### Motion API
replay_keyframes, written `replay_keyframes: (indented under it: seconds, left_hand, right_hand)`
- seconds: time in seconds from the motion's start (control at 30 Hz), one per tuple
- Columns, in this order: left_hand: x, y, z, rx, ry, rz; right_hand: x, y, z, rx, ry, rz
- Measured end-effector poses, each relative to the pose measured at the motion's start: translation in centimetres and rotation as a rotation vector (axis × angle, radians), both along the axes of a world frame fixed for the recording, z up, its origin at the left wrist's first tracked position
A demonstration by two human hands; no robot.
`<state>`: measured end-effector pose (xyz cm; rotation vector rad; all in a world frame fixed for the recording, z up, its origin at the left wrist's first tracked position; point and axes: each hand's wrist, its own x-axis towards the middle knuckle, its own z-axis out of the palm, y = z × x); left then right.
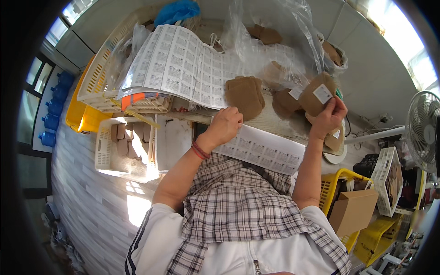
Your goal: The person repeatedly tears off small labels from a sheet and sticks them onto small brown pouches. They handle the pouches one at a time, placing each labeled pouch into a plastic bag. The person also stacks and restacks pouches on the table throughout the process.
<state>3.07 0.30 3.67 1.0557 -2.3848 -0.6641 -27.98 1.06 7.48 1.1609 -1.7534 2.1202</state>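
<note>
My right hand pinches a flat brown pad with rounded corners, held up at the right of the table. A small white label lies on that pad, next to my thumb. My left hand is closed, fingertips pressed together above the upper left end of a sheet of printed labels. Whether a label or the sheet's edge is between those fingers, I cannot make out. This sheet lies across my lap at the table's front edge. Just beyond my left hand rests a stack of brown pads.
Large label sheets cover a cream basket at the back left. Clear plastic bags and more brown pads lie at the back right. A cream crate of brown pads stands lower left; a fan and yellow crates are at right.
</note>
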Motion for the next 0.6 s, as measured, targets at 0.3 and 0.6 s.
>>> replay_keyframes:
  seconds: [0.3,0.6]
  left_hand:
    - [0.0,2.0,0.0,0.392,0.190,0.136]
    - [3.1,1.8,-0.7,0.060,0.115,0.051]
  right_hand:
    - [4.2,3.1,-1.6,0.306,0.613,0.115]
    - [14.1,6.1,-6.8,0.587,0.450,0.677]
